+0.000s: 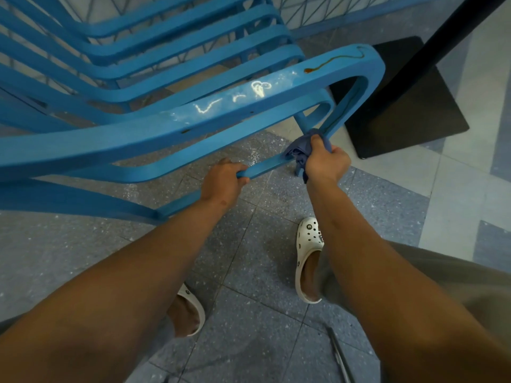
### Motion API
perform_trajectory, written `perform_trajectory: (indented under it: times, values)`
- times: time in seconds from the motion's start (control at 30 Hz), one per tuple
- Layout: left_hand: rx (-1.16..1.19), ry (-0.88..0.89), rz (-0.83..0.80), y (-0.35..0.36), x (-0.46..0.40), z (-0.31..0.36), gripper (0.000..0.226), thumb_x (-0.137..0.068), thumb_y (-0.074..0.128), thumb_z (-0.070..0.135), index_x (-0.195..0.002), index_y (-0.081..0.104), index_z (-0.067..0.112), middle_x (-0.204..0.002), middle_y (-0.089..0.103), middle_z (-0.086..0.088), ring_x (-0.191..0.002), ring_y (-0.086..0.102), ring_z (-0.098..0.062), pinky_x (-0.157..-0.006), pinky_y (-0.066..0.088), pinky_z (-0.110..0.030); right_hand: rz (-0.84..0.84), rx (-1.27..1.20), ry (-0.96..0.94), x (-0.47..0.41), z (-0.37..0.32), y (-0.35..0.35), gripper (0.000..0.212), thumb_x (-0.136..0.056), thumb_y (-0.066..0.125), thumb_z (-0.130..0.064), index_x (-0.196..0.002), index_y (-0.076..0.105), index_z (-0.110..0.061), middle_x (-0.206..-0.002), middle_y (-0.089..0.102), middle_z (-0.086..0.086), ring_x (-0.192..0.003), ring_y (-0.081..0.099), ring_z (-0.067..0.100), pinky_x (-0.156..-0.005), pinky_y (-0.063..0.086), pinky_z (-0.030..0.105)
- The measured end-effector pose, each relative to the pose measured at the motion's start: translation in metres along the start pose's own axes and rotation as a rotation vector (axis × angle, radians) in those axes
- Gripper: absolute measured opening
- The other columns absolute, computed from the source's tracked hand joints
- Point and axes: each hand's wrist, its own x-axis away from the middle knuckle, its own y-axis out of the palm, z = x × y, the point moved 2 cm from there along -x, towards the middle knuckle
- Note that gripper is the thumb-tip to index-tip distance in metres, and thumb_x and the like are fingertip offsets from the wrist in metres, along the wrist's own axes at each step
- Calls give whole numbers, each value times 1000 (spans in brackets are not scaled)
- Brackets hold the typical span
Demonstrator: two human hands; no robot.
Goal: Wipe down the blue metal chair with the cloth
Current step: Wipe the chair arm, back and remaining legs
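Above white clogs [307, 261] on the speckled floor tiles [249, 313], the left hand [222, 182] grips the lower bar of the blue metal chair [154, 125], the right hand [326, 161] presses a bunched blue cloth [297, 149] on this bar, beside the black base plate [409, 106].

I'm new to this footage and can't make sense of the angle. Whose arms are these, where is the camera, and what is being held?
There is one picture, taken by a camera worn on a person's head, looking down at their own arms. The left hand grips a lower bar of the blue chair to steady it. The right hand holds a bunched blue cloth against that bar. White and brown marks show on the armrest above. White clogs stand on the tiled floor.
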Motion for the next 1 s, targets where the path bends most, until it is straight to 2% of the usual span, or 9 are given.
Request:
perform_trajectory:
  times: [0.13, 0.37, 0.47, 0.53, 0.7, 0.77, 0.83, 0.9, 1.0]
  values:
    - [-32, -21, -8, -1, -2, 7, 37, -93, 73, 26, -129, 69, 19, -120, 63, -8, -106, 64, -27, -98, 53, -41, 12, 4, -89, -6, -3, -6, 30, -86, 77, -38, -90, 71, -10, -78, 72, 7, -66, 68, 16, -53, 54, 28]
    - [-92, -10, -12, -1, 2, 8, 36, -95, 69, 21, -132, 67, 20, -120, 62, -10, -106, 63, -30, -96, 52, -42, -47, 89, 17, 0, 5, -3, 24, -88, 76, -34, -81, 66, -13, -74, 68, 3, -69, 68, 19, -51, 49, 25]
    - [-86, -20, -20, -2, 1, 9, 37, -94, 71, 21, -130, 68, 20, -121, 63, -10, -107, 64, -31, -97, 53, -44, -8, 41, -62, 1, -6, -6, 25, -88, 75, -35, -89, 70, -11, -79, 71, 7, -69, 68, 18, -56, 55, 29]
    - [-94, -13, -25, -2, -1, 9, 37, -93, 72, 22, -130, 68, 21, -121, 63, -10, -107, 64, -31, -97, 53, -45, 4, 42, -101, -2, -5, -9, 25, -88, 75, -37, -85, 67, -14, -76, 68, 6, -64, 64, 14, -54, 53, 27]
    - [-87, -30, -16, -2, 0, 9, 40, -94, 72, 22, -133, 66, 22, -124, 63, -9, -110, 63, -30, -98, 53, -44, -52, 188, 14, -3, 16, -9, 36, -90, 73, -43, -73, 62, -13, -61, 55, 1, -55, 54, 15, -50, 41, 30]
    - [-83, -37, -9, -2, 1, 10, 40, -93, 72, 22, -133, 66, 21, -123, 63, -9, -110, 63, -30, -97, 53, -44, -69, 208, 67, -2, 12, -5, 38, -89, 73, -43, -73, 61, -11, -62, 54, 1, -58, 54, 16, -49, 39, 29]
    - [-98, -28, -2, -2, 1, 11, 39, -93, 73, 22, -131, 67, 20, -121, 63, -11, -108, 63, -31, -95, 54, -43, -96, 188, 122, -5, 5, -2, 38, -86, 76, -43, -84, 65, -7, -75, 65, 6, -69, 64, 21, -55, 51, 33]
    - [-120, -7, 2, -1, 2, 11, 35, -94, 72, 21, -129, 69, 19, -118, 63, -12, -105, 63, -31, -90, 52, -41, -123, 189, 138, -11, 1, -2, 41, -83, 79, -43, -91, 67, -5, -90, 72, 12, -82, 70, 26, -71, 61, 41]
    - [-146, 15, 8, 0, 5, 12, 26, -96, 68, 21, -121, 72, 17, -110, 63, -12, -99, 63, -31, -83, 49, -37, -127, 215, 116, -11, 4, -2, 38, -85, 76, -40, -87, 67, -3, -93, 73, 15, -88, 72, 29, -77, 60, 45]
